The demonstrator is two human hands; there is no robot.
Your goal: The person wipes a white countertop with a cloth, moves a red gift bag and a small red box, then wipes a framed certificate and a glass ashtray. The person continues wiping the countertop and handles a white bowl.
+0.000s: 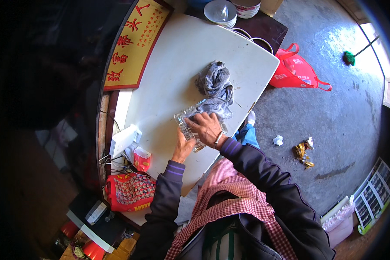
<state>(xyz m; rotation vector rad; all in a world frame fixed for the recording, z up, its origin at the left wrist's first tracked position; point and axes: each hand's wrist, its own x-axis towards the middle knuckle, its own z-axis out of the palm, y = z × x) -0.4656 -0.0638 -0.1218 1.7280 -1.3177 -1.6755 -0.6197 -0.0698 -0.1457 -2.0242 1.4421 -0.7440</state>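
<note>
A clear ridged tray, glass or plastic [188,130], is tilted above the white tabletop [169,78] near its front edge. My left hand [183,146] grips its near left side, thumb along the rim. My right hand [206,127] presses a grey cloth [216,107] onto the tray, fingers spread over the fabric. The rest of that cloth trails away from me and lies bunched on the tabletop. My right palm hides much of the tray's inside.
On the left stand a white router [125,141], a small red packet [142,159] and a red patterned bag [130,191]. Stacked bowls [220,14] sit at the back. A red tote bag [294,70] and crumpled wrappers [301,152] are on the concrete floor [312,120].
</note>
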